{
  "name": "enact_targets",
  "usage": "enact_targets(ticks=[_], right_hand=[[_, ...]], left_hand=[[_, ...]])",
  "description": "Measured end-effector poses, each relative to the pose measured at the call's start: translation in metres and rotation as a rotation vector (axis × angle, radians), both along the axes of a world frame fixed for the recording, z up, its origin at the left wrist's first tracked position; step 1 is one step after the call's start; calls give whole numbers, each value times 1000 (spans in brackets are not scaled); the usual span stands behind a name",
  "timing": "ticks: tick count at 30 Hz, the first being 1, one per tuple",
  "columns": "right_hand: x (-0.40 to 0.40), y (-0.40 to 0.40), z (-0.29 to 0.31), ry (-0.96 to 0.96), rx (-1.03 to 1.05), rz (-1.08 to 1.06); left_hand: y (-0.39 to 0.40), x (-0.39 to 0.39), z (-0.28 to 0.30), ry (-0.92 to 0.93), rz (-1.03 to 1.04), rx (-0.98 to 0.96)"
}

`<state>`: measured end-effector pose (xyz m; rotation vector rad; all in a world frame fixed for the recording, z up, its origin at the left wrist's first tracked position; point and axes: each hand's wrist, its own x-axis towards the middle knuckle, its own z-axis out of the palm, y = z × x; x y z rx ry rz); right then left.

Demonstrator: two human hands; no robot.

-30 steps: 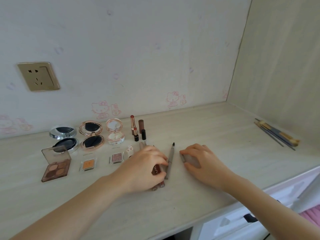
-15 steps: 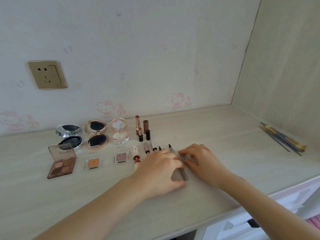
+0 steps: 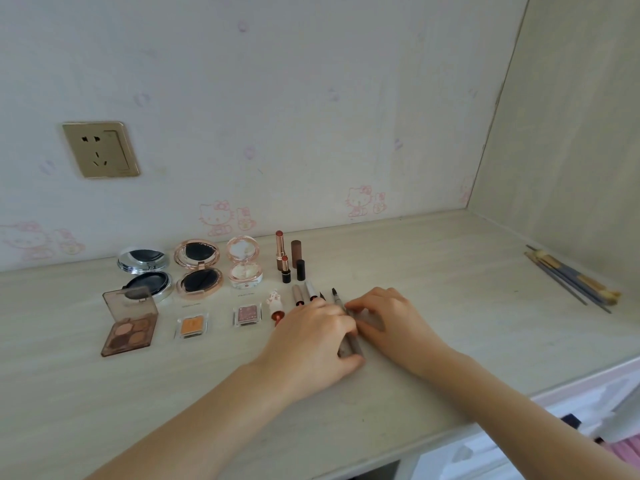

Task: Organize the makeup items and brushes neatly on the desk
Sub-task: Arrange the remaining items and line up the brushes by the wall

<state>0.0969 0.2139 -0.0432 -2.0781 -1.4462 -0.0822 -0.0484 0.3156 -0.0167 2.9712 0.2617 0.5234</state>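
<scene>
Our left hand (image 3: 311,344) lies palm down with fingers curled over the slim grey-brown eyebrow pencil (image 3: 348,327), thumb pressing near its lower end, so we are loosely gripping it against the pale wood-grain desk (image 3: 433,278). Our right hand (image 3: 388,320) is mostly flat and open, its fingertips touching the same pencil from the right side; it clasps nothing. The pencil's dark tip points away from us.

Just left of our knuckles we see three more slim pens or tubes (image 3: 304,294) lying side by side, partly hidden, then one white-and-red lip tube (image 3: 276,306). Behind them stand two uncapped lipsticks (image 3: 281,256) and two caps (image 3: 298,263). Further left are three open round compacts (image 3: 199,268), two small square single eyeshadow pans (image 3: 218,320), and one brown four-colour eyeshadow palette (image 3: 130,325) with its lid up. Well apart, at the far right, a bundle of thin makeup brushes (image 3: 571,278) lies by the side panel; we cannot count them.
</scene>
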Motion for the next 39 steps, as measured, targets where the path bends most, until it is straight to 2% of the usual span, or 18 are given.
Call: enact_targets(ticks=[13,23,39], right_hand=[[5,-7,2,6,0,-8],[19,-43,18,-41,-112,-79],[74,-147,29,-70,-209,-303]], left_hand=[[2,-2,1,15,17,-28],[2,8,10,-21,18,-75],[-55,104,2,2,-139,-136]])
